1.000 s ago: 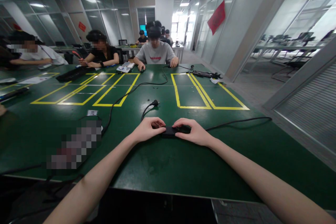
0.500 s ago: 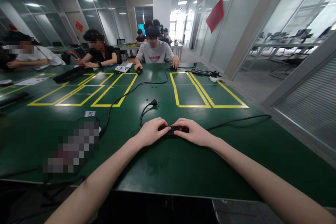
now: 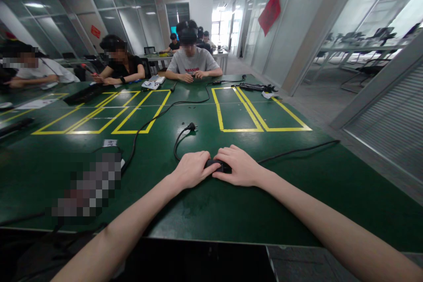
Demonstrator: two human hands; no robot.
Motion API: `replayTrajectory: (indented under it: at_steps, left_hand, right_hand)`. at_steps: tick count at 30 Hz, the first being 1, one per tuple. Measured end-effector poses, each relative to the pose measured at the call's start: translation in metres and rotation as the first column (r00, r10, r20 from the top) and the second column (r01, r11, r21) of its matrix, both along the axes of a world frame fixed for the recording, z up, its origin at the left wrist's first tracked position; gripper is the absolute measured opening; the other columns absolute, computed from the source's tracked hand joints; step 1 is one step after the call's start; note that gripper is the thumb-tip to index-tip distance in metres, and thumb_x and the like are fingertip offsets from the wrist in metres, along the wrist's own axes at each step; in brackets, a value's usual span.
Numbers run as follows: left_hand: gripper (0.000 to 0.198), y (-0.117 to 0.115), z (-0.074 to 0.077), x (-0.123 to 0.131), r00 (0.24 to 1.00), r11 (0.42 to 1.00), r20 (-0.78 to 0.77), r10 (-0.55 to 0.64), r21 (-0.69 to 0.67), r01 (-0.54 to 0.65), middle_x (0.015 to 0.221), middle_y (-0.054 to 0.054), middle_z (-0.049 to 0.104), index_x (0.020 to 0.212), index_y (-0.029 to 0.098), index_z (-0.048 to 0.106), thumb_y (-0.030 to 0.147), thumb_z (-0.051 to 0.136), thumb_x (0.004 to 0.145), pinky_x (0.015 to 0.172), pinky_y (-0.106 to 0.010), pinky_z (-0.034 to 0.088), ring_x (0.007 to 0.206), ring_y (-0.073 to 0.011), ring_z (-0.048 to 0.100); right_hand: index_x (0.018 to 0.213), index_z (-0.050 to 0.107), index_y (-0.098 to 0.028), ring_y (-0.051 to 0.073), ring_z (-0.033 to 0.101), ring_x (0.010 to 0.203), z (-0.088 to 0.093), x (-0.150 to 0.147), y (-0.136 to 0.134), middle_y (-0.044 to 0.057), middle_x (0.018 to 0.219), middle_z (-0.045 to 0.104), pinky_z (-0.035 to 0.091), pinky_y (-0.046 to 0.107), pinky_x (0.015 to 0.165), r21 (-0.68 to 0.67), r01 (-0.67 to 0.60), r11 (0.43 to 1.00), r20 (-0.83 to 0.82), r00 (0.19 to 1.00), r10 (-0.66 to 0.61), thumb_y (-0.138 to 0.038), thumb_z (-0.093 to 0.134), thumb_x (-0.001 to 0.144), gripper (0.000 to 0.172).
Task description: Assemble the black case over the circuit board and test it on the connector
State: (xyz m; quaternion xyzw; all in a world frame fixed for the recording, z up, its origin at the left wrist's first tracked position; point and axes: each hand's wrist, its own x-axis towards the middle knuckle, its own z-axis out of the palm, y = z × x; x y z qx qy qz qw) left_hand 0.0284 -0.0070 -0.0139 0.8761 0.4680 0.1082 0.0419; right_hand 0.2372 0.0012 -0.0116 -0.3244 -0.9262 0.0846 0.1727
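A small black block with a cord at each end, like a power adapter (image 3: 227, 168), lies mostly hidden under my fingers on the green table. My left hand (image 3: 192, 170) is closed around its left part, the thumb pressed along the near side. My right hand (image 3: 238, 166) grips the right part, and the fingertips of both hands nearly meet. From the left side a short black cord curves up to a plug (image 3: 191, 127) lying on the table. A longer black cord (image 3: 297, 151) runs off to the right.
Yellow tape outlines (image 3: 243, 130) mark the green table (image 3: 231, 216). A blurred-out object (image 3: 89, 185) lies at left. Another black cable (image 3: 135, 141) crosses the table. A folded black stand (image 3: 257, 87) lies at the far right. A co-worker (image 3: 193, 61) sits opposite, others at left.
My fingers have shifted on the black block and my right hand covers more of it. The co-worker opposite has brought both hands together near the chest. My view has shifted slightly.
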Motion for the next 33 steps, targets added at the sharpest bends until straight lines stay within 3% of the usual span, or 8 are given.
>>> replayTrajectory:
  at_steps: [5, 9, 15, 19, 24, 28, 30, 33]
  left_hand:
    - [0.039, 0.001, -0.005, -0.004, 0.997, 0.997, 0.042, -0.069, 0.041, 0.067, 0.085, -0.005, 0.068, 0.094, 0.019, 0.058, 0.054, 0.044, 0.105, 0.072, -0.031, 0.046, 0.079, -0.0222, 0.066]
    - [0.038, 0.002, -0.005, -0.006, 0.994, 0.993, 0.025, -0.104, 0.054, 0.103, 0.088, -0.005, 0.068, 0.095, 0.019, 0.057, 0.053, 0.044, 0.105, 0.075, -0.033, 0.047, 0.081, -0.0227, 0.067]
    - [0.058, 0.001, -0.005, -0.007, 0.989, 0.987, 0.034, -0.145, 0.081, 0.142, 0.090, -0.006, 0.069, 0.093, 0.019, 0.058, 0.073, 0.073, 0.076, 0.075, -0.034, 0.049, 0.082, -0.0257, 0.068]
    - [0.043, -0.001, -0.005, -0.006, 0.980, 0.975, 0.074, -0.185, 0.135, 0.174, 0.100, -0.007, 0.071, 0.108, 0.020, 0.060, 0.053, 0.073, 0.085, 0.082, -0.034, 0.051, 0.092, -0.0258, 0.069]
    - [0.027, -0.002, -0.005, -0.005, 0.984, 0.978, -0.059, -0.170, 0.110, 0.175, 0.104, -0.011, 0.071, 0.110, 0.017, 0.060, 0.021, 0.067, 0.084, 0.085, -0.038, 0.052, 0.097, -0.0276, 0.068]
    - [0.026, 0.000, -0.005, -0.006, 0.987, 0.985, -0.059, -0.150, 0.074, 0.154, 0.103, -0.012, 0.072, 0.108, 0.016, 0.061, 0.020, 0.067, 0.083, 0.086, -0.040, 0.052, 0.098, -0.0297, 0.068]
    - [0.027, 0.001, -0.005, -0.007, 0.989, 0.988, -0.023, -0.143, 0.050, 0.144, 0.102, -0.011, 0.072, 0.108, 0.016, 0.061, 0.022, 0.068, 0.083, 0.086, -0.040, 0.052, 0.096, -0.0294, 0.069]
    - [0.026, 0.003, -0.005, -0.010, 0.989, 0.989, 0.017, -0.144, 0.036, 0.143, 0.101, -0.010, 0.073, 0.109, 0.017, 0.062, 0.026, 0.068, 0.086, 0.085, -0.038, 0.052, 0.094, -0.0278, 0.069]
  right_hand:
    - [0.100, 0.064, -0.020, 0.022, 0.063, 0.083, 0.003, 0.004, 0.001, 0.007, 0.093, 0.070, 0.045, 0.035, 0.079, -0.128, 0.003, 0.992, -0.008, 1.000, -0.004, -0.037, 0.047, 0.103, 0.024]
    - [0.089, 0.062, -0.022, 0.020, 0.061, 0.077, -0.002, 0.005, 0.003, 0.004, 0.085, 0.069, 0.044, 0.033, 0.076, -0.148, 0.055, 0.987, 0.037, 0.998, -0.050, -0.032, 0.031, 0.109, 0.037]
    - [0.089, 0.061, -0.020, 0.021, 0.061, 0.074, -0.012, 0.000, 0.005, 0.006, 0.083, 0.069, 0.041, 0.035, 0.076, -0.018, 0.015, 1.000, 0.117, 0.993, -0.013, -0.027, 0.027, 0.109, 0.040]
    - [0.087, 0.063, -0.019, 0.021, 0.061, 0.070, -0.016, 0.001, 0.008, 0.008, 0.079, 0.071, 0.039, 0.034, 0.071, -0.025, 0.111, 0.994, 0.106, 0.988, -0.108, -0.024, 0.028, 0.109, 0.042]
    - [0.075, 0.062, -0.021, 0.020, 0.061, 0.067, -0.016, 0.001, 0.010, 0.005, 0.069, 0.068, 0.038, 0.033, 0.070, -0.160, 0.207, 0.965, 0.050, 0.978, -0.202, -0.029, 0.029, 0.110, 0.049]
    - [0.094, 0.065, -0.021, 0.020, 0.063, 0.074, -0.007, 0.001, 0.003, 0.005, 0.085, 0.072, 0.042, 0.034, 0.077, -0.120, 0.143, 0.982, -0.044, 0.988, -0.149, -0.044, 0.047, 0.104, 0.031]
    - [0.107, 0.063, -0.020, 0.022, 0.064, 0.080, -0.002, 0.003, 0.001, 0.007, 0.096, 0.071, 0.043, 0.035, 0.078, -0.041, 0.071, 0.997, -0.084, 0.994, -0.074, -0.052, 0.067, 0.090, 0.036]
    - [0.111, 0.062, -0.020, 0.024, 0.065, 0.087, 0.001, 0.006, 0.000, 0.009, 0.102, 0.070, 0.044, 0.035, 0.079, 0.066, -0.042, 0.997, -0.062, 0.997, 0.046, -0.044, 0.071, 0.089, 0.034]
